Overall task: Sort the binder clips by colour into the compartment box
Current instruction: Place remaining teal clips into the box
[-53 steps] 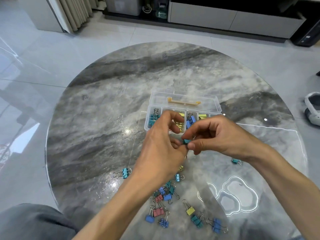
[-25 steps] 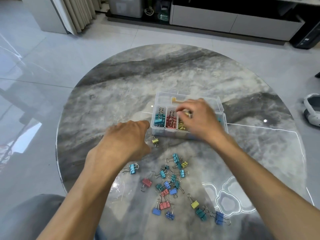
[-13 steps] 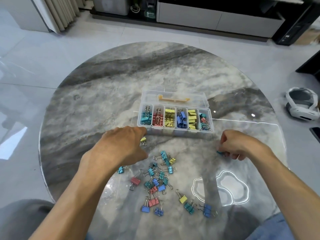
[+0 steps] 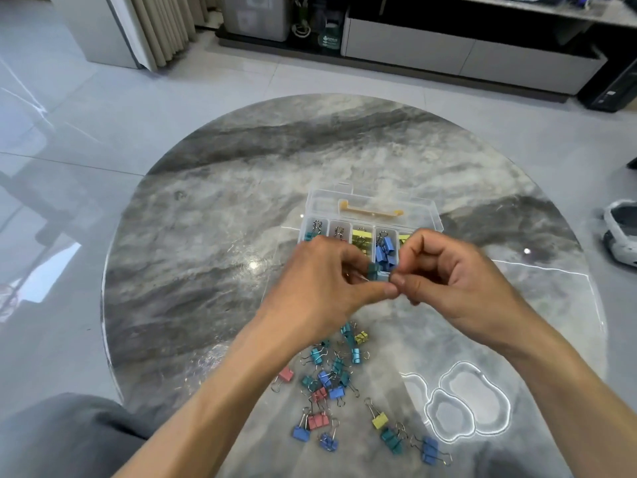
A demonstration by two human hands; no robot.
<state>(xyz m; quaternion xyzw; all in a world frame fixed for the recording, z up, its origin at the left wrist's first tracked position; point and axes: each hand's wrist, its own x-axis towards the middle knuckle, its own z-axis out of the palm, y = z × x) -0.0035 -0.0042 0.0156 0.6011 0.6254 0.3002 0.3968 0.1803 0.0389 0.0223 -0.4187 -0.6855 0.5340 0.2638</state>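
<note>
Half a second ago the hands were apart, the left hand hovering over the loose clips and the right hand down on the surface picking up a teal clip. Now both have come together above the near edge of the compartment box, and the fingers of each hand pinch the same teal clip between them, held in the air just in front of the blue compartment. It looks as if the person is folding or straightening its wire handles before dropping it in. The teal compartment sits at the box's far left, so the clip likely has to travel that way. A scattered pile of clips in teal, blue, pink and yellow lies on the surface below the wrists, so plenty of sorting is left.
</note>
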